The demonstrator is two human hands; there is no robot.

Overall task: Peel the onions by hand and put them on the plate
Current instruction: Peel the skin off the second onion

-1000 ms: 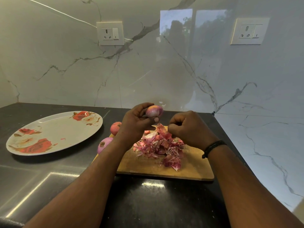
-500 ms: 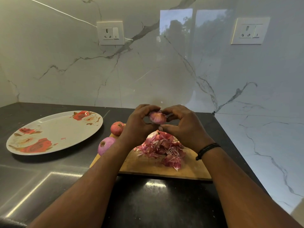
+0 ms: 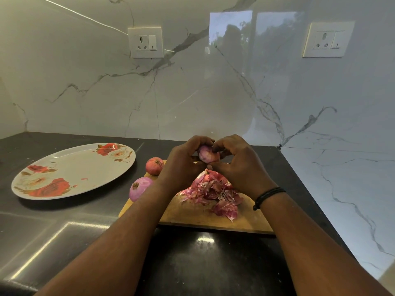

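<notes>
Marble-look wall panels are backing a dark counter (image 3: 213, 263), where a wooden board (image 3: 192, 218) is sitting close to the person's body. Both hands are lifting an onion (image 3: 208, 154) above the board: the left hand (image 3: 181, 165) is cupping it from the side while the right hand (image 3: 239, 165) is closing on it from the other side, fingertips at its top, seemingly picking at the skin. Holding it over the board looks deliberate, since a heap of peels (image 3: 211, 193) is collecting right underneath. Two more onions are waiting at the board's left edge, a reddish one (image 3: 154, 166) and a purple one (image 3: 139, 188) (the purple one looks smoother, perhaps already peeled). Off to the left, the plate (image 3: 70, 167), printed with red roses, is holding no onions yet. No brand, label or writing is readable; the two wall sockets are showing none.
</notes>
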